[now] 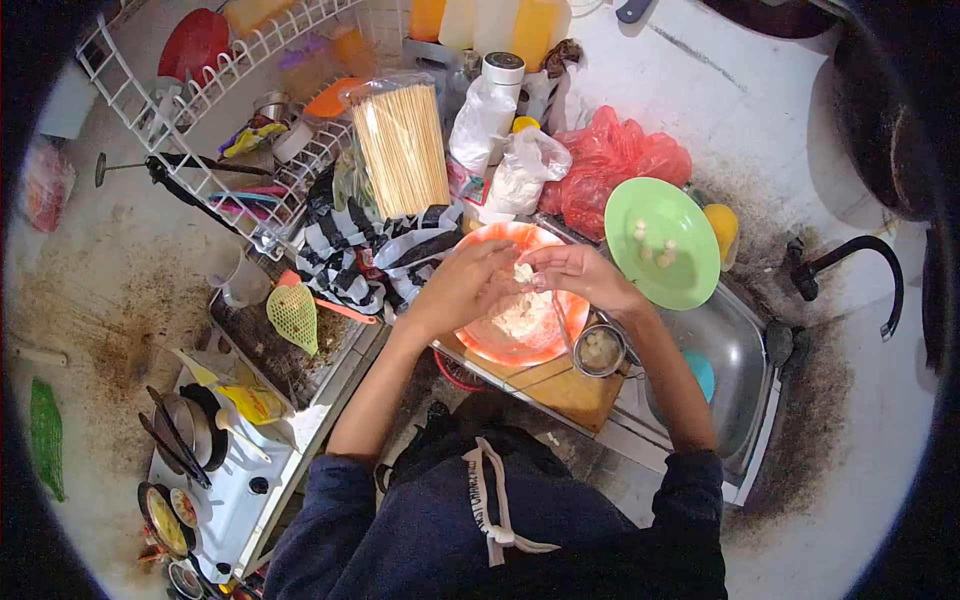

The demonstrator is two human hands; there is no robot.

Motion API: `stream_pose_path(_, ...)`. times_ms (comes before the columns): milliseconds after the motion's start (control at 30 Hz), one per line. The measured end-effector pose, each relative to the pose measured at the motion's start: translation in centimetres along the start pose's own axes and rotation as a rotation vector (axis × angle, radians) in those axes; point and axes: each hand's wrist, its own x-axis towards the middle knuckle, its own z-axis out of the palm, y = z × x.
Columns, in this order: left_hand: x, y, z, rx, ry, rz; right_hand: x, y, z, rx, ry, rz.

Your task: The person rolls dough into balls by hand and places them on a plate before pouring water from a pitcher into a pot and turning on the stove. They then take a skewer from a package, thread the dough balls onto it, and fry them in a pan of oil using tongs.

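Observation:
An orange-and-white bowl (468, 342) stands on the counter with a whitish, crumbly floury dough (522, 318) inside. Above it, my left hand (475, 288) and my right hand (580, 278) meet, fingers bent inward. A small pale piece of dough (523, 272) shows between their fingertips, partly hidden by them. Under my right forearm sits a small round metal container (577, 366) with pale lumps inside. To the right, a light green plate (692, 215) carries several small white balls (640, 232).
A wooden board (575, 400) lies under the bowl's near side. At right are the metal sink (735, 345) and black faucet (850, 255). Behind stand a red plastic bag (610, 160), bundled wooden skewers (402, 150) and a white dish rack (185, 125). A stove (235, 490) stands at left.

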Motion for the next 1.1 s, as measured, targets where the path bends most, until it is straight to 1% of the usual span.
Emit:
stream_pose_path(33, 0.2, -0.1, -0.2, -0.245, -0.013, 0.011, -0.1, -0.3, 0.4, 0.012, 0.017, -0.045)
stream_pose_path(67, 0.5, 0.3, 0.0, -0.243, -0.013, 0.015, -0.3, -0.6, 0.8, 0.011, 0.019, -0.048)
stream_pose_path(133, 1.1, 2.1, 0.9, -1.279, 0.376, -0.266, -0.6, -0.9, 2.0, -0.025, 0.07, -0.115)
stream_pose_path(167, 1.3, 2.9, 1.0, -1.279, 0.374, -0.267, -0.6, -1.0, 2.7, -0.024, 0.071, -0.115)
stream_pose_path(233, 1.6, 4.4, 1.2, -2.178, 0.272, -0.18, -0.6, -1.6, 4.4, -0.371, 0.189, -0.19)
stream_pose_path(267, 1.8, 5.0, 1.3, -2.267, 0.282, -0.147, -0.9, -2.6, 5.3, -0.522, 0.251, -0.081)
stream_pose_path(300, 2.0, 5.0, 1.5, -2.268, 0.276, -0.15, -1.0, -2.6, 5.7, -0.521, 0.256, -0.08)
stream_pose_path(367, 2.1, 4.8, 2.1, -2.401, 0.407, -0.111, -1.3, -2.5, 5.9, -1.051, 0.407, -0.368)
stream_pose_path(400, 2.2, 4.6, 2.4, -2.403, 0.408, -0.113, -1.4, -2.5, 5.9, -1.051, 0.406, -0.366)
stream_pose_path(467, 2.2, 4.1, 3.0, -2.265, 0.522, -0.175, -1.6, -2.4, 5.9, -1.109, 0.287, -0.419)
stream_pose_path(600, 2.2, 4.5, 2.4, -2.306, 0.558, -0.17, -1.8, -2.8, 6.5, -1.118, 0.353, -0.432)
stream_pose_path(700, 2.2, 5.3, 2.4, -2.235, 0.525, -0.127, -1.2, -2.8, 7.1, -1.091, 0.396, -0.44)
stream_pose_path(767, 2.0, 5.4, 2.8, -2.165, 0.467, -0.12, -0.7, -3.1, 7.7, -1.04, 0.597, -0.556)
stream_pose_path(800, 1.8, 6.0, 3.0, -2.167, 0.46, -0.12, -0.1, -2.9, 8.0, -1.043, 0.603, -0.554)
stream_pose_path(867, 1.3, 7.9, 3.0, -2.042, 0.44, -0.22, 1.4, -1.8, 8.5, -0.906, 0.638, -0.592)
stream_pose_path(900, 1.2, 8.1, 2.9, -2.041, 0.432, -0.22, 1.8, -1.2, 8.9, -0.905, 0.646, -0.593)
stream_pose_path(967, 1.1, 8.1, 2.5, -1.828, 0.557, -0.239, 2.1, -0.3, 9.9, -0.496, 0.655, -0.65)
stream_pose_path(1000, 1.3, 7.8, 2.3, -1.751, 0.583, -0.169, 1.6, -0.3, 10.6, -0.426, 0.577, -0.779)
stream_pose_path(1033, 1.5, 7.8, 2.4, -1.751, 0.582, -0.167, 1.5, 0.0, 10.9, -0.426, 0.578, -0.781)
stream_pose_path(1100, 2.0, 7.9, 2.4, -1.611, 0.732, -0.049, 1.9, 0.9, 11.1, -0.453, 0.624, -0.692)
